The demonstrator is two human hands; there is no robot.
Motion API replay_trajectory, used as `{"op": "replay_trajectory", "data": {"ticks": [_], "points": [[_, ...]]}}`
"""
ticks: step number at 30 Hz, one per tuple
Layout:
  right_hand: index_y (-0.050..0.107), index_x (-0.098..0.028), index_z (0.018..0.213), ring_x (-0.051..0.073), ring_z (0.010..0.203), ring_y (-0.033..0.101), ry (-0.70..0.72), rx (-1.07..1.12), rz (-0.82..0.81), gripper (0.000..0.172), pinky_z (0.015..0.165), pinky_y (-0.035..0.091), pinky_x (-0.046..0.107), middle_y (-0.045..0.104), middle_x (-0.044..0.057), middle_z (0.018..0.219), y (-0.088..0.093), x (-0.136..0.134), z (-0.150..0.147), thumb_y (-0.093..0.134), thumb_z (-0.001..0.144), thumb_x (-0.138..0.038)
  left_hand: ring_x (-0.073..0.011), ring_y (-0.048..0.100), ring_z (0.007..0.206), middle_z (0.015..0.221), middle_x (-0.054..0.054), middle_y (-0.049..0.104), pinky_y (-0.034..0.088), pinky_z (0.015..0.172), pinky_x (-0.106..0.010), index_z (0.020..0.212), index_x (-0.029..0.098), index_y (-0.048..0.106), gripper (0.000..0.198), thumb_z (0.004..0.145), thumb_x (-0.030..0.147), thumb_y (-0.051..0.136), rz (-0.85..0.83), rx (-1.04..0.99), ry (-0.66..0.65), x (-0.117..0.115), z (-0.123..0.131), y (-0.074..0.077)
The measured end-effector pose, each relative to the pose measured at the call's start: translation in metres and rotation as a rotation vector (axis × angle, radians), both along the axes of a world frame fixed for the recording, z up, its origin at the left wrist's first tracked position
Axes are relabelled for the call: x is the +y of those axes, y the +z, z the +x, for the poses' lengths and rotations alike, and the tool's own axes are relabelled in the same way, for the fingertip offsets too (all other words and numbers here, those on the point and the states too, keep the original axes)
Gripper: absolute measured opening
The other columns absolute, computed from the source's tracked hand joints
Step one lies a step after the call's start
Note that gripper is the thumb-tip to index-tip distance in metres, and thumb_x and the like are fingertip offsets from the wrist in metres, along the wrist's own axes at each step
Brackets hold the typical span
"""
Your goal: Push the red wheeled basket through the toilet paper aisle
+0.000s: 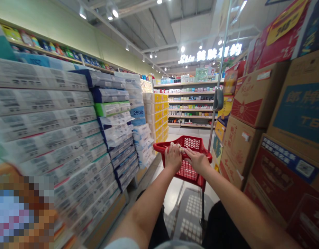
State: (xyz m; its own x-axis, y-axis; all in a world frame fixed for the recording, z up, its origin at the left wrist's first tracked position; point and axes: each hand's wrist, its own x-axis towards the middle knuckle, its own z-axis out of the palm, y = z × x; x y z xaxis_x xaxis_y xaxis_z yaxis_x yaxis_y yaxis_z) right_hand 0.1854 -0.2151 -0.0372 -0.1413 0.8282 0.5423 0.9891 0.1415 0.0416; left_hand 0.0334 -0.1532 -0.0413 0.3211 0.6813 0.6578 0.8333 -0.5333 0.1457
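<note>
A red shopping basket cart [188,141] with holes in its walls stands in front of me in the aisle. My left hand [173,158] is closed over its near rim, left of the middle. My right hand [198,161] rests on the same rim a little to the right, its fingers bent round it and pointing towards my left hand. A small pale, bunched object [180,148] lies between the hands at the rim; I cannot make out what it is.
Tall stacks of wrapped paper packs [55,128] line the left side. Cardboard boxes [253,97] are piled on the right, beside a metal pole [222,58]. Shelves of small goods [190,101] cross the far end. Pale floor tiles [172,193] show around the cart.
</note>
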Motion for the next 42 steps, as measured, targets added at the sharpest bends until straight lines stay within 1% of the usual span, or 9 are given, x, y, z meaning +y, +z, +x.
{"op": "replay_trajectory", "data": {"ticks": [5, 9, 11, 16, 20, 26, 32, 37, 42], "points": [[0.05, -0.024, 0.134, 0.026, 0.108, 0.059, -0.029, -0.051, 0.04, 0.044, 0.088, 0.049, 0.042, 0.049, 0.005, 0.137, -0.005, -0.001, 0.0, 0.039, 0.095, -0.04, -0.0243, 0.034, 0.13, 0.129, -0.008, 0.053, 0.021, 0.108, -0.048, 0.119, 0.023, 0.052, 0.032, 0.095, 0.03, 0.032, -0.094, -0.091, 0.151, 0.003, -0.003, 0.002], [0.048, -0.024, 0.136, 0.025, 0.107, 0.059, -0.034, -0.054, 0.055, 0.045, 0.088, 0.048, 0.042, 0.049, 0.007, 0.137, -0.008, -0.002, -0.002, 0.038, 0.095, -0.039, -0.0238, 0.027, 0.135, 0.136, -0.008, 0.048, 0.017, 0.11, -0.047, 0.124, 0.023, 0.048, 0.034, 0.093, 0.028, 0.037, -0.03, 0.015, -0.015, 0.004, 0.001, 0.007], [0.047, -0.024, 0.137, 0.026, 0.106, 0.059, -0.036, -0.064, 0.06, 0.046, 0.088, 0.048, 0.042, 0.048, 0.006, 0.138, -0.008, -0.002, -0.002, 0.037, 0.095, -0.039, -0.0219, 0.036, 0.129, 0.13, -0.007, 0.053, 0.018, 0.109, -0.046, 0.121, 0.023, 0.049, 0.032, 0.093, 0.029, 0.036, -0.041, 0.045, -0.075, 0.006, 0.002, 0.012], [0.048, -0.025, 0.136, 0.027, 0.105, 0.059, -0.054, -0.083, 0.052, 0.046, 0.086, 0.047, 0.043, 0.047, 0.006, 0.139, -0.009, -0.003, -0.001, 0.034, 0.096, -0.041, -0.0233, 0.055, 0.105, 0.108, -0.007, 0.064, 0.026, 0.102, -0.048, 0.111, 0.021, 0.054, 0.026, 0.09, 0.031, 0.041, -0.145, 0.018, 0.04, 0.012, 0.001, 0.022], [0.044, -0.025, 0.139, 0.026, 0.105, 0.059, -0.045, -0.069, 0.057, 0.048, 0.086, 0.046, 0.043, 0.046, 0.007, 0.14, -0.01, -0.003, 0.001, 0.035, 0.095, -0.041, -0.022, 0.047, 0.117, 0.12, -0.005, 0.059, 0.029, 0.101, -0.042, 0.115, 0.024, 0.052, 0.028, 0.088, 0.028, 0.044, -0.063, 0.05, -0.112, 0.012, 0.002, 0.02], [0.049, -0.024, 0.136, 0.026, 0.105, 0.059, -0.039, -0.068, 0.062, 0.046, 0.086, 0.046, 0.04, 0.047, 0.006, 0.139, -0.01, -0.004, 0.0, 0.033, 0.096, -0.04, -0.0245, 0.052, 0.108, 0.115, -0.008, 0.06, 0.028, 0.101, -0.046, 0.117, 0.022, 0.051, 0.029, 0.09, 0.031, 0.042, -0.128, 0.024, 0.045, 0.011, 0.005, 0.016], [0.054, -0.022, 0.131, 0.023, 0.101, 0.061, 0.0, -0.069, 0.206, 0.042, 0.084, 0.045, 0.036, 0.054, 0.008, 0.132, -0.018, -0.001, 0.006, 0.04, 0.095, -0.037, -0.0235, 0.035, 0.128, 0.13, -0.006, 0.052, 0.025, 0.105, -0.042, 0.125, 0.024, 0.046, 0.036, 0.089, 0.028, 0.044, -0.075, 0.123, -0.13, 0.005, 0.001, 0.015], [0.057, -0.022, 0.127, 0.023, 0.099, 0.062, -0.011, -0.082, 0.254, 0.038, 0.084, 0.044, 0.037, 0.055, 0.007, 0.131, -0.02, 0.001, 0.006, 0.041, 0.095, -0.036, -0.0245, 0.05, 0.112, 0.122, -0.008, 0.056, 0.029, 0.101, -0.047, 0.124, 0.022, 0.046, 0.034, 0.091, 0.029, 0.038, -0.166, 0.084, 0.064, 0.01, -0.005, 0.018], [0.056, -0.013, 0.127, 0.024, 0.1, 0.061, -0.018, -0.082, 0.239, 0.041, 0.085, 0.043, 0.037, 0.058, 0.011, 0.128, -0.018, 0.001, 0.003, 0.045, 0.093, -0.033, -0.0223, 0.038, 0.125, 0.128, -0.005, 0.053, 0.026, 0.105, -0.041, 0.124, 0.024, 0.045, 0.035, 0.09, 0.029, 0.04, -0.085, 0.123, -0.08, 0.006, 0.003, 0.015]]}}
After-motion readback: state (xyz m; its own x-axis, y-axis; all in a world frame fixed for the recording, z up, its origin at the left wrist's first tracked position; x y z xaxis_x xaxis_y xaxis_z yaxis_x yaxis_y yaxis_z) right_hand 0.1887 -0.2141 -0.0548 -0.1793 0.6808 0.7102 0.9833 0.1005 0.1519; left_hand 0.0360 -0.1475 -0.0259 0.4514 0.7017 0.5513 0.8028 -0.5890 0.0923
